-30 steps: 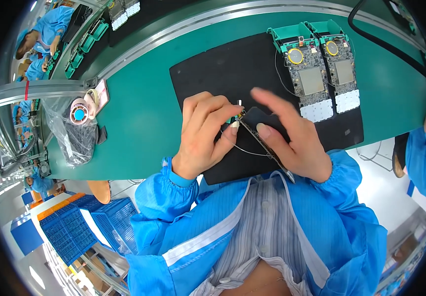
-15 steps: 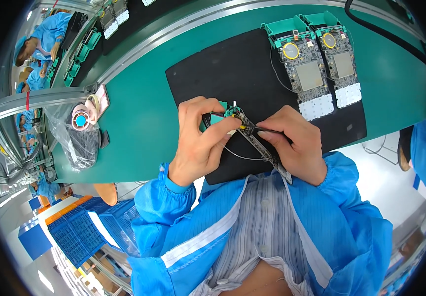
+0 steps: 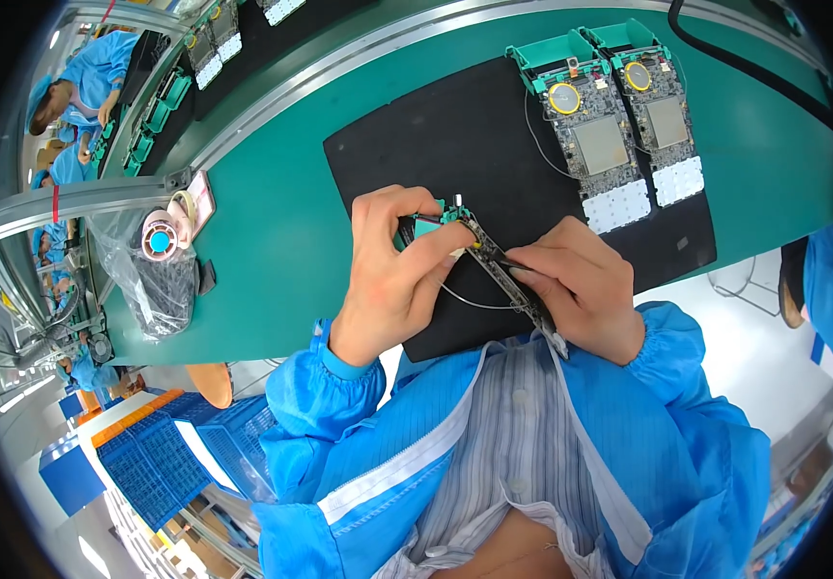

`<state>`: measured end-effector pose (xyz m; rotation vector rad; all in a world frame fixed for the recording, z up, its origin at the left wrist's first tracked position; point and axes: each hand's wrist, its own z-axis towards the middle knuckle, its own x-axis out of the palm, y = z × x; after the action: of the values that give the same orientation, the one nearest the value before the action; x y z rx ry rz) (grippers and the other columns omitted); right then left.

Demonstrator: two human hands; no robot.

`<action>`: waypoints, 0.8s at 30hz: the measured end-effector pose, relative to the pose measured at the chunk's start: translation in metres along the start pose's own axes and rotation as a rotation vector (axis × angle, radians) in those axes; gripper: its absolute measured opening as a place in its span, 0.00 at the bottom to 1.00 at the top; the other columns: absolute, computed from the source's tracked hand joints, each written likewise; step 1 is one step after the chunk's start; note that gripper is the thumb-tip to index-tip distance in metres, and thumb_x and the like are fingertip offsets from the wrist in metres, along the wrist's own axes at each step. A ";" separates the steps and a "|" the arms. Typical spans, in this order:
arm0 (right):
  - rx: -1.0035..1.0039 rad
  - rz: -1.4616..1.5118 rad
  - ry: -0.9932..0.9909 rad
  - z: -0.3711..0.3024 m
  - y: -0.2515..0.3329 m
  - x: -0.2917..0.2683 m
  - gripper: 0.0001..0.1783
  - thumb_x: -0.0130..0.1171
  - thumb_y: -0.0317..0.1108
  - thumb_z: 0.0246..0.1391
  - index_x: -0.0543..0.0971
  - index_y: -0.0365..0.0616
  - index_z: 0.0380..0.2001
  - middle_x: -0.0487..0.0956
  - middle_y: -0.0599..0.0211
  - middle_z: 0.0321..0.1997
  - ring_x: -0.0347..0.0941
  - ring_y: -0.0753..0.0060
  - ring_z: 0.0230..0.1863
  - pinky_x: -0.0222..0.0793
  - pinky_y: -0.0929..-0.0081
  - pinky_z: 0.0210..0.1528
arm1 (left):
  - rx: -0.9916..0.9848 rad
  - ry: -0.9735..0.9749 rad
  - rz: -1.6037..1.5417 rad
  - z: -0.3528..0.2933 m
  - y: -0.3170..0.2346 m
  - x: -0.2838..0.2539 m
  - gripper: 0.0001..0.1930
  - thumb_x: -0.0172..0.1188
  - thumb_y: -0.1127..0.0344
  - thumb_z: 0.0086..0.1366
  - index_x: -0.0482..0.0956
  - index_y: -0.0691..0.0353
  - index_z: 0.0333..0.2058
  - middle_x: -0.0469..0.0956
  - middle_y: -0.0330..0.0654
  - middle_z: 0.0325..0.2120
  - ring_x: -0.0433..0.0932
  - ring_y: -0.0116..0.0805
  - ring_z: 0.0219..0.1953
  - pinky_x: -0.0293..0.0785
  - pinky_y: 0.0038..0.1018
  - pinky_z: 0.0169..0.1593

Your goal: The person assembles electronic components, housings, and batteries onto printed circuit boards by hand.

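My left hand [image 3: 395, 275] grips a circuit board [image 3: 505, 280] by its upper end, where a green plastic piece [image 3: 427, 227] sits. The board is tilted up on its edge, its lower end near my shirt. A thin grey cable [image 3: 474, 303] loops out from the board's left side. Close against the board's right side, my right hand [image 3: 585, 285] pinches a thin dark tool [image 3: 513, 261], its tip at the board's face. Most of the tool is hidden by my fingers, so its exact kind cannot be made out.
Two more boards with green holders [image 3: 598, 145] [image 3: 663, 125] lie on the black mat [image 3: 416, 135] at the far right. Left on the green table [image 3: 262, 222] are tape rolls [image 3: 160, 239] and a clear plastic bag [image 3: 151, 294]. A metal rail [image 3: 272, 108] runs behind; other people sit beyond.
My right hand has shifted slightly down and right along the board, with the dark tool lying closer to the board's edge. My left hand and the board stay almost still.
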<state>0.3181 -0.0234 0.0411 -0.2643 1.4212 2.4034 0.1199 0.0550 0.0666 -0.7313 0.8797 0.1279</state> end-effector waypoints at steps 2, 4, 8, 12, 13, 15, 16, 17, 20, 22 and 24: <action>0.004 -0.039 0.070 0.002 0.005 -0.003 0.18 0.61 0.15 0.37 0.79 0.37 0.37 0.73 0.60 0.28 0.69 0.63 0.26 0.66 0.70 0.26 | 0.016 -0.004 0.001 -0.002 0.000 -0.004 0.18 0.63 0.78 0.47 0.79 0.55 0.39 0.69 0.46 0.40 0.67 0.49 0.45 0.66 0.38 0.48; -0.013 -0.081 0.087 0.007 0.015 -0.007 0.20 0.60 0.15 0.36 0.78 0.37 0.38 0.72 0.60 0.29 0.69 0.62 0.26 0.66 0.70 0.26 | -0.047 0.040 -0.092 -0.001 -0.002 -0.010 0.21 0.63 0.76 0.48 0.76 0.59 0.44 0.70 0.47 0.42 0.67 0.48 0.47 0.65 0.38 0.50; -0.221 -0.221 0.151 0.023 0.040 -0.007 0.22 0.60 0.20 0.34 0.78 0.37 0.40 0.69 0.60 0.30 0.68 0.58 0.30 0.66 0.67 0.29 | -0.110 0.131 -0.463 -0.006 0.005 -0.027 0.28 0.54 0.76 0.50 0.66 0.65 0.54 0.66 0.52 0.51 0.63 0.52 0.54 0.60 0.39 0.58; -0.349 -0.371 0.181 0.021 0.046 0.023 0.14 0.60 0.27 0.33 0.77 0.34 0.29 0.67 0.62 0.29 0.65 0.62 0.30 0.64 0.71 0.30 | -0.124 0.124 -0.410 -0.015 0.006 -0.029 0.28 0.50 0.79 0.50 0.65 0.65 0.54 0.63 0.52 0.54 0.61 0.51 0.56 0.57 0.38 0.61; -0.352 -0.373 0.186 0.020 0.049 0.027 0.14 0.60 0.27 0.33 0.77 0.34 0.29 0.67 0.62 0.29 0.65 0.62 0.30 0.64 0.71 0.30 | -0.123 0.126 -0.381 -0.017 0.004 -0.031 0.28 0.50 0.80 0.51 0.65 0.65 0.54 0.63 0.52 0.54 0.60 0.51 0.57 0.56 0.38 0.61; -0.352 -0.426 0.193 0.018 0.050 0.033 0.12 0.57 0.25 0.34 0.77 0.34 0.28 0.67 0.63 0.28 0.64 0.63 0.30 0.64 0.72 0.29 | -0.122 0.126 -0.372 -0.018 0.004 -0.033 0.28 0.50 0.81 0.51 0.65 0.65 0.54 0.63 0.52 0.54 0.60 0.51 0.57 0.57 0.37 0.61; -0.342 -0.446 0.194 0.019 0.051 0.031 0.12 0.57 0.25 0.33 0.77 0.34 0.27 0.67 0.63 0.28 0.64 0.62 0.30 0.64 0.72 0.29 | -0.120 0.134 -0.360 -0.019 0.005 -0.034 0.27 0.51 0.81 0.52 0.65 0.65 0.54 0.63 0.52 0.53 0.60 0.51 0.57 0.57 0.37 0.60; -0.331 -0.468 0.195 0.021 0.050 0.027 0.11 0.57 0.25 0.33 0.77 0.34 0.27 0.67 0.63 0.28 0.64 0.62 0.30 0.65 0.72 0.29 | -0.120 0.129 -0.364 -0.018 0.005 -0.034 0.27 0.51 0.81 0.52 0.65 0.65 0.54 0.63 0.52 0.53 0.60 0.51 0.57 0.57 0.37 0.60; -0.193 -0.363 0.068 0.024 0.049 0.026 0.11 0.61 0.20 0.33 0.77 0.36 0.27 0.67 0.63 0.26 0.65 0.60 0.29 0.64 0.71 0.28 | -0.090 0.161 -0.281 -0.018 0.005 -0.033 0.26 0.51 0.81 0.53 0.65 0.66 0.53 0.63 0.52 0.52 0.60 0.52 0.56 0.58 0.37 0.59; -0.069 -0.317 -0.041 0.027 0.041 0.032 0.09 0.65 0.21 0.36 0.79 0.39 0.26 0.69 0.62 0.26 0.66 0.61 0.28 0.63 0.71 0.27 | -0.109 0.217 -0.188 -0.021 0.005 -0.033 0.23 0.51 0.76 0.55 0.67 0.64 0.52 0.63 0.52 0.51 0.63 0.49 0.53 0.60 0.34 0.58; 0.149 -0.171 -0.085 0.026 0.025 0.041 0.05 0.68 0.25 0.41 0.81 0.41 0.24 0.71 0.63 0.26 0.67 0.68 0.26 0.62 0.75 0.25 | -0.135 0.206 -0.196 -0.022 0.003 -0.031 0.22 0.53 0.77 0.54 0.68 0.64 0.51 0.64 0.51 0.49 0.64 0.48 0.52 0.61 0.34 0.57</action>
<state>0.2713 -0.0039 0.0610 -0.2341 1.4671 2.1360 0.0844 0.0495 0.0789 -0.9654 0.9960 -0.0640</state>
